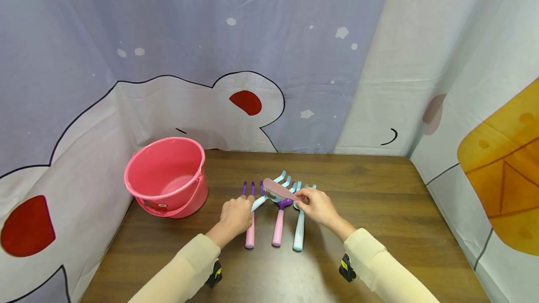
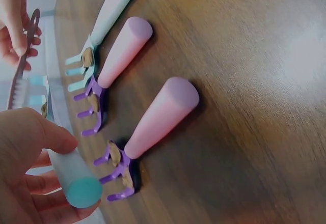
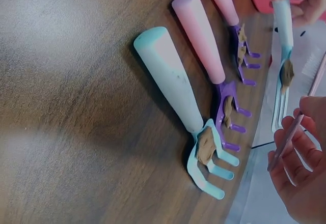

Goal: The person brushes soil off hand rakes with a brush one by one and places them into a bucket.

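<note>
My left hand (image 1: 237,215) grips the pale handle of a small hand rake (image 2: 71,170) with light blue tines, raised off the table. A brown clump (image 3: 287,73) sticks to that rake's head. My right hand (image 1: 318,205) pinches the handle of a pink brush (image 1: 279,190), which overlaps the raised rake's head in the head view, white bristles downward. Below lie three more rakes, handles toward me: a pink and purple one (image 1: 250,236) at left, another pink and purple rake (image 1: 278,229) in the middle and a light blue rake (image 1: 299,234) at right. Each carries brown matter.
A pink bucket (image 1: 202,195) with its handle folded down stands on the left of the wooden table (image 1: 379,191). Behind the table's far edge hangs a printed cloth (image 1: 177,22), which also covers the sides.
</note>
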The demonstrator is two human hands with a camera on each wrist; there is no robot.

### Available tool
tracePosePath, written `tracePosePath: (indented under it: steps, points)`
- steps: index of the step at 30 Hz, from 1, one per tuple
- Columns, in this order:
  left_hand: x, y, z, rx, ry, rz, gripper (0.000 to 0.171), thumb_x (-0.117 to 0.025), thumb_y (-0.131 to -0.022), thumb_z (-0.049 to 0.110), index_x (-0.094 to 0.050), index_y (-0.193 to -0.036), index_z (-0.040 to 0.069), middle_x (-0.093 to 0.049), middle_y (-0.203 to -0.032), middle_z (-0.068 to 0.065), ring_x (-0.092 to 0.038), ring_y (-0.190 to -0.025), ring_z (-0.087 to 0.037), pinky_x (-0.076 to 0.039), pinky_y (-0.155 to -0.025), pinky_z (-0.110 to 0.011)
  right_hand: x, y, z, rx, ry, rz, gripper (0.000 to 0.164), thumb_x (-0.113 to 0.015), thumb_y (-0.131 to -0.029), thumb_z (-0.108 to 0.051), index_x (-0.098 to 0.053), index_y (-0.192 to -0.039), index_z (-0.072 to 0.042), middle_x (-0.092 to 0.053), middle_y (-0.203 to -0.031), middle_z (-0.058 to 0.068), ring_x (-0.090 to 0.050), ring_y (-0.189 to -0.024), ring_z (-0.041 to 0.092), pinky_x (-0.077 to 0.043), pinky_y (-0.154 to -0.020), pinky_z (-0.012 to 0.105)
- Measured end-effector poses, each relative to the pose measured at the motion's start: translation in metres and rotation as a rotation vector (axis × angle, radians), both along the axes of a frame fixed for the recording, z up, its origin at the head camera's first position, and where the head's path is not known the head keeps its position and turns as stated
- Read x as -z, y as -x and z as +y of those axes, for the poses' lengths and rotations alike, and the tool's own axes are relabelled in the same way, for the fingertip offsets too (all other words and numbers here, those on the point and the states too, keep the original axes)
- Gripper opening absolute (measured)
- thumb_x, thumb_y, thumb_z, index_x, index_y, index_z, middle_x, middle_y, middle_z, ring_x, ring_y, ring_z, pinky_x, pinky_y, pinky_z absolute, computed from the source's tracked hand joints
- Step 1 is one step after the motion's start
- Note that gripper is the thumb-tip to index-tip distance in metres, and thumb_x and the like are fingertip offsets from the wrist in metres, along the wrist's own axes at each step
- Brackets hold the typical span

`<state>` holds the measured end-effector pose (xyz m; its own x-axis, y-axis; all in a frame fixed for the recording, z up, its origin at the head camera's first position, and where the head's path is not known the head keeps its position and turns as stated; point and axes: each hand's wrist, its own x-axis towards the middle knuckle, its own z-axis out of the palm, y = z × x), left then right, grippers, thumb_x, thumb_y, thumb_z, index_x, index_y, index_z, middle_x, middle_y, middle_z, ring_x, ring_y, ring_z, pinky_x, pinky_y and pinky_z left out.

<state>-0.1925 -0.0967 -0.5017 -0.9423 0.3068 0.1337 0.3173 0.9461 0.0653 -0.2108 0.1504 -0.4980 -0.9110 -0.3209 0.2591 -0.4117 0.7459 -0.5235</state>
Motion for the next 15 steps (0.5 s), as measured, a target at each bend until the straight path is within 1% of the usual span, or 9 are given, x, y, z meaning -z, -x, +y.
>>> tracePosePath:
  steps: [3,8,15]
  points:
    - [-0.001,0.0,0.005,0.012,0.004,-0.003,0.025,-0.067,-0.069,0.012,-0.059,-0.092,0.01,-0.059,-0.072,-0.005,-0.059,-0.056,-0.026,-0.041,-0.044,-0.035,-0.001,-0.001,-0.004,-0.008,-0.036,0.026,0.013,-0.071,-0.077,-0.016,-0.068,-0.09,-0.018,-0.058,-0.073,-0.008,-0.053,-0.062,0.006,-0.041,-0.055,0.022]
    - [-0.003,0.0,0.011,0.025,0.012,-0.005,0.027,-0.067,-0.069,0.012,-0.059,-0.094,0.01,-0.058,-0.072,-0.004,-0.057,-0.055,-0.024,-0.041,-0.043,-0.034,-0.003,-0.004,-0.007,-0.025,-0.089,0.061,0.013,-0.07,-0.078,-0.016,-0.068,-0.091,-0.018,-0.059,-0.075,-0.008,-0.049,-0.06,0.004,-0.039,-0.053,0.02]
    - [-0.006,-0.001,0.015,0.029,0.028,-0.002,0.024,-0.067,-0.069,0.013,-0.058,-0.091,0.01,-0.058,-0.071,-0.004,-0.057,-0.054,-0.023,-0.041,-0.043,-0.033,-0.004,-0.005,-0.008,-0.02,-0.135,0.12,0.014,-0.072,-0.077,-0.017,-0.067,-0.09,-0.018,-0.062,-0.08,-0.006,-0.05,-0.061,0.005,-0.041,-0.053,0.022]
